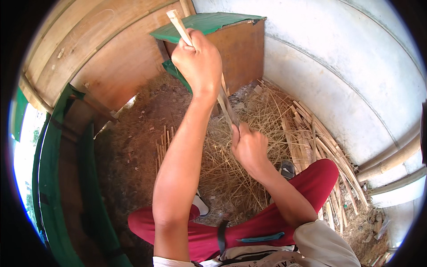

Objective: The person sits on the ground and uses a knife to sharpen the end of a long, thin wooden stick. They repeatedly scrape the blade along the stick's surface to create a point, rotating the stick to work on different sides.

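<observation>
My left hand [198, 62] is raised in front of me, its fingers wrapped round a pale bamboo strip [179, 27]. The strip's squared end sticks out above the fist, and part of it is hidden by the hand. Lower and to the right, my right hand [251, 147] is closed on the near end of a long, flat, grey-brown knife [229, 110]. Its blade slants up to the left, towards my left wrist, and lies close to the strip's lower part. Whether blade and strip touch cannot be made out.
Thin bamboo shavings [235, 173] heap between my bent legs. Split bamboo strips [307, 142] lie by the pale wall [329, 58] on the right. A wooden box [242, 55] with a green cover stands ahead. A blue object [262, 238] rests on my lap.
</observation>
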